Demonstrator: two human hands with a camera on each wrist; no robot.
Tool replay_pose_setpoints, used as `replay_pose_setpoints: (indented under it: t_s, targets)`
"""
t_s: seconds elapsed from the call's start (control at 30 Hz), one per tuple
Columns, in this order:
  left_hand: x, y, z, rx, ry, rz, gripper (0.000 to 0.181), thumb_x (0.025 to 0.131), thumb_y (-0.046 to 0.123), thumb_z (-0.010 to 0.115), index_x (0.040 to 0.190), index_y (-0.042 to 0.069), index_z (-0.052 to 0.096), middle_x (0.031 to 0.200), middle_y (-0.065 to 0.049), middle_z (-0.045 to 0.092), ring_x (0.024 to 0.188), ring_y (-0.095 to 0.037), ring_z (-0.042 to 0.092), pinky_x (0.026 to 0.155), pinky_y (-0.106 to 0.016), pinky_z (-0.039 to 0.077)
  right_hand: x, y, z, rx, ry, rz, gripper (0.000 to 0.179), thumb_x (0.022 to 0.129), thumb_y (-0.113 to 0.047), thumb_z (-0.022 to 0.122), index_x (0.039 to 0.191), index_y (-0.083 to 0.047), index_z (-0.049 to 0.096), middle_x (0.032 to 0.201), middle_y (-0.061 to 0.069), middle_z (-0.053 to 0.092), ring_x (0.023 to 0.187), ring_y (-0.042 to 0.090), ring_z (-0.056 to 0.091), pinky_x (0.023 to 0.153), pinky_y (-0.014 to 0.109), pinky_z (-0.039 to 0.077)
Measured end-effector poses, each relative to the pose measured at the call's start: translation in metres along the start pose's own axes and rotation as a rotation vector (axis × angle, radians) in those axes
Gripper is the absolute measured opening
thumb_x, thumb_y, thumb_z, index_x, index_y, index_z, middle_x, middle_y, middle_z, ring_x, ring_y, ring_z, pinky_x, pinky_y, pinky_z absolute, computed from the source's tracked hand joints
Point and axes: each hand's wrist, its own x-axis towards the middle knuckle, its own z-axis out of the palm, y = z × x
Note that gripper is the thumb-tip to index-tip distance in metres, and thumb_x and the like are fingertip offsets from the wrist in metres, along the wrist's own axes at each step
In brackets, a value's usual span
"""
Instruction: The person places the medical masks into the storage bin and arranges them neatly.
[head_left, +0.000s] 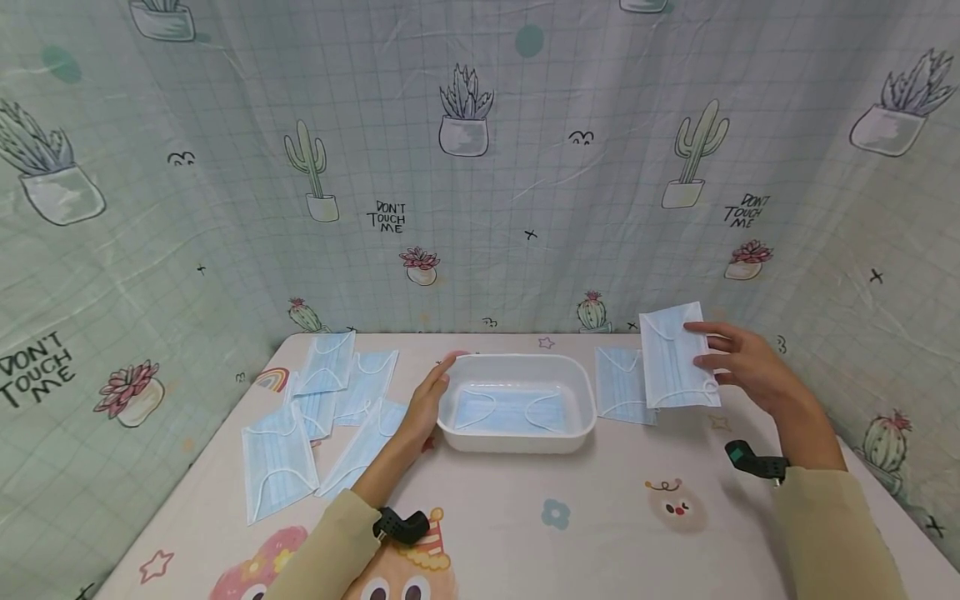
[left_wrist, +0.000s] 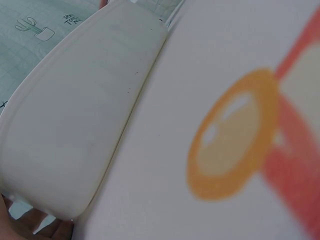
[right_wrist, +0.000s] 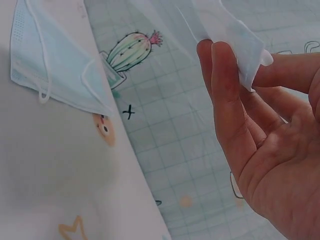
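My right hand [head_left: 738,358] pinches a light blue face mask [head_left: 675,354] by its right edge and holds it upright above the table. In the right wrist view, the thumb and fingertips meet on the corner of this mask [right_wrist: 235,37]. My left hand [head_left: 423,404] holds the left end of a white plastic tub [head_left: 517,445], its fingers against the rim and end wall. A blue mask [head_left: 510,410] lies flat inside the tub, ear loops on top. Another mask [head_left: 621,383] lies on the table right of the tub, partly covered by the raised one.
Several more blue masks [head_left: 277,458] lie spread and overlapping on the left of the table, some partly behind my left forearm. The pale table cover [head_left: 600,533] has printed cartoons. A cactus-print curtain [head_left: 525,208] stands behind and on both sides.
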Motion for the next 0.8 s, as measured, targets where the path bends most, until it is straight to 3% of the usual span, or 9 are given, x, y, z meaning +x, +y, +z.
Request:
replay_pose_setpoints:
  t_s: [0.2,0.53,0.8]
  targets:
    - [0.002,-0.002,0.0,-0.007,-0.003,0.001,0.05,0.113,0.031,0.033,0.162,0.024,0.035,0.172,-0.001,0.026,0.163,-0.03,0.013,0.13,-0.06,0.008,-0.001,-0.007,0.002,0.01,-0.011,-0.017,0.065,0.101,-0.021,0.066,0.16,-0.013,0.037,0.16,0.023,0.034,0.102,-0.001,0.057,0.084,0.027,0.057]
    - [0.003,-0.004,-0.001,0.002,-0.002,-0.006,0.05,0.113,0.033,0.034,0.162,0.025,0.035,0.173,0.0,0.024,0.163,-0.03,0.012,0.129,-0.062,0.006,-0.002,-0.014,0.003,-0.004,-0.003,-0.079,0.063,0.101,-0.022,0.067,0.157,-0.015,0.041,0.147,0.007,0.044,0.101,0.003,0.061,0.083,0.028,0.057]
    - [0.004,-0.003,-0.001,-0.002,-0.007,0.005,0.05,0.113,0.031,0.033,0.163,0.024,0.034,0.173,0.0,0.024,0.163,-0.029,0.011,0.13,-0.06,0.006,-0.004,-0.021,0.004,-0.003,-0.014,-0.081,0.063,0.1,-0.022,0.069,0.157,-0.014,0.041,0.132,-0.007,0.049,0.1,0.004,0.062,0.082,0.029,0.057]
